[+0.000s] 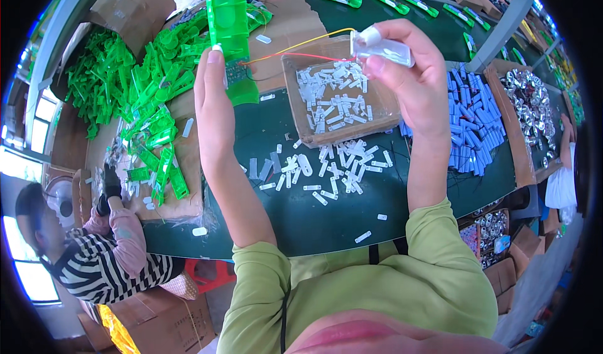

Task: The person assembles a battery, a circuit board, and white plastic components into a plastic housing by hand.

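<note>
My left hand point(217, 103) is closed on a bright green plastic housing point(227, 15), held upright over the table. A small circuit board point(236, 75) sits against the housing's lower part, beside my fingers. Red, yellow and dark wires run right from the board; the yellow wire point(295, 45) arches up toward my other hand. Raised above a cardboard box, my right hand point(414, 71) pinches a clear plastic piece point(391, 51) between thumb and fingers. The red and yellow wires reach this piece, but their ends are too small to make out. White coverings wrap some fingertips.
The shallow cardboard box point(295, 112) holds small white pieces, with more loose ones point(339, 169) before it. Green housings point(157, 71) heap at left, blue cylinders point(471, 122) and shiny metal parts point(531, 103) at right. A co-worker point(94, 247) sits at left.
</note>
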### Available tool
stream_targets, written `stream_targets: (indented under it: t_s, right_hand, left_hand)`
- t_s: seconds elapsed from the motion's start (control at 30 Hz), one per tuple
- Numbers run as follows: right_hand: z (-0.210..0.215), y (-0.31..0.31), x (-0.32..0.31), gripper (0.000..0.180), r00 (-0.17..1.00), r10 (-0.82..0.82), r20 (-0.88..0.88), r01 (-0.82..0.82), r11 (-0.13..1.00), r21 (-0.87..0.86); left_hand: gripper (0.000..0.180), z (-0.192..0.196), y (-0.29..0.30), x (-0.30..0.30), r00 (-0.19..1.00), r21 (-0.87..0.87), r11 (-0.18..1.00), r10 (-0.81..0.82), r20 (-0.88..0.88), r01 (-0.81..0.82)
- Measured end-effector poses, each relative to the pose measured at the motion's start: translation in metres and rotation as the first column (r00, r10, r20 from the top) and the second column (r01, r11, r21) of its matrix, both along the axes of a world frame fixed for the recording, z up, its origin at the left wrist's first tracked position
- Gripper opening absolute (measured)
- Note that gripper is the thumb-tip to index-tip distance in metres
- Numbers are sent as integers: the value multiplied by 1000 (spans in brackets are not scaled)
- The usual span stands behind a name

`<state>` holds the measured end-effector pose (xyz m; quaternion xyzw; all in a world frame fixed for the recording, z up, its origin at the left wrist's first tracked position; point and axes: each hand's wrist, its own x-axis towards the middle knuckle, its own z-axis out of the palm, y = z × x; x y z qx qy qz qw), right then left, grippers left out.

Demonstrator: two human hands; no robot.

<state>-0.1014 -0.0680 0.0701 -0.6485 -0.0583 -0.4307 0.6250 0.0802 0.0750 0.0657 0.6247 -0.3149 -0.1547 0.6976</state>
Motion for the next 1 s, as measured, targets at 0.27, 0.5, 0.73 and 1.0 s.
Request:
stream_targets:
  t_s: [0.27,0.5,0.73,1.0]
  right_hand:
    - [2,-24,-8,18,998,-56,-11,57,994,90]
    - [-2,-22,-7,17,881,-467,-70,461,883,-89]
    - [-1,-26,-6,25,985,145,90,-152,986,69]
    - [-4,-26,0,23,919,-377,-119,352,917,-185]
  left_hand:
    - [38,-6,-18,-14,992,31,994,-108,59,106]
    - [38,-5,-19,-21,993,16,995,-95,70,94]
    - [37,-7,-23,-19,992,39,998,-52,118,48]
    - [36,-12,-27,-11,997,54,996,-71,-43,73]
